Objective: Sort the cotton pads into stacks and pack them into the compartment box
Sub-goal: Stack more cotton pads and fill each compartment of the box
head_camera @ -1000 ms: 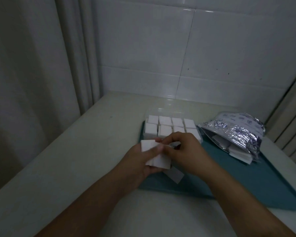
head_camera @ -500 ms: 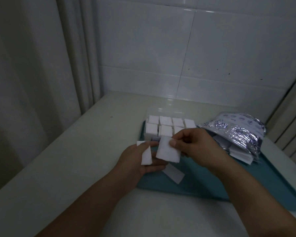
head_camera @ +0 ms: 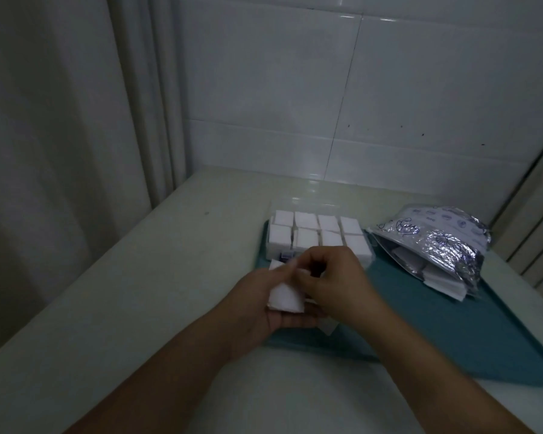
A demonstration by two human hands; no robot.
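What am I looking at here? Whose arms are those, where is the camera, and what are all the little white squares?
There is no machine here, only a person. The camera sits on the person's head and looks down, so you see their own two arms reaching forward.

A pale table stands in a tiled corner. On it lies a dark teal tray. At the tray's far end sits a clear plastic compartment box, and the compartments you can see hold stacks of white square cotton pads. To its right lies a crinkly silver foil bag with more white pads poking out of its open end.

The left hand holds a small bunch of white cotton pads. The right hand curls over them and seems to pinch their top edge, though the picture is dark and blurry there. Another white pad peeks out beneath the hands.
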